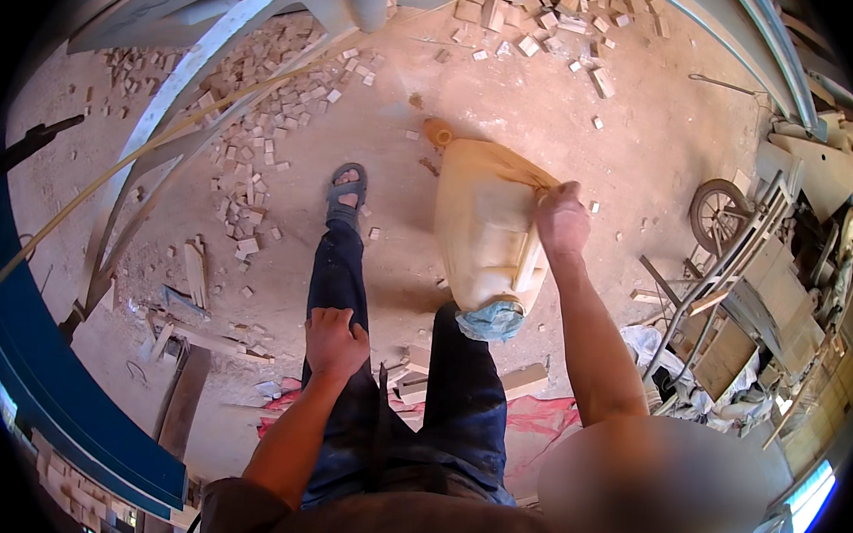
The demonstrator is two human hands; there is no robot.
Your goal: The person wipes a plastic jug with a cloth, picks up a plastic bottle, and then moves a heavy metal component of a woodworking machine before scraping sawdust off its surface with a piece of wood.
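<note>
Jug (482, 212), one: large, plastic, cloudy pale yellow, amber along the far edge; moulded handle (526, 260) toward the right. Near end covered with crumpled blue wrap (490, 321), pointing toward the person's right leg (468, 394). Located over the floor (397, 101); contact with it cannot be told.

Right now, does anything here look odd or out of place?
Yes: wood blocks lie strewn across the floor, and the jerrycan in the right hand has crumpled blue plastic at one end, where I'd expect a cap.
</note>
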